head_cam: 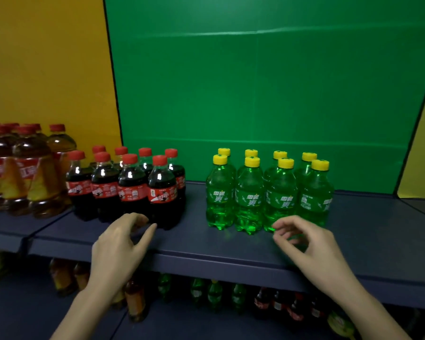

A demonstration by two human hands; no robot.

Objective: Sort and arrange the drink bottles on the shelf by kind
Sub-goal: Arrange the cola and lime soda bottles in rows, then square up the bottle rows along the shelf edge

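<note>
On the dark blue shelf (194, 231) stand three groups of bottles. Several cola bottles (133, 190) with red caps form two rows left of centre. Several green lemon-lime bottles (249, 196) with yellow caps form two rows right of centre. Larger amber tea bottles (27, 173) with red caps stand at the far left. My left hand (119, 244) hovers at the shelf's front edge, just before the front cola bottles, fingers loosely curled and holding nothing. My right hand (304, 244) hovers in front of the green bottles, fingers apart and empty.
A green back panel (255, 94) stands behind the shelf, with yellow panels (47, 69) to either side. A lower shelf (206, 322) holds mixed tea, green and cola bottles, partly hidden under the upper shelf's front lip. Bare shelf surface lies right of the green bottles.
</note>
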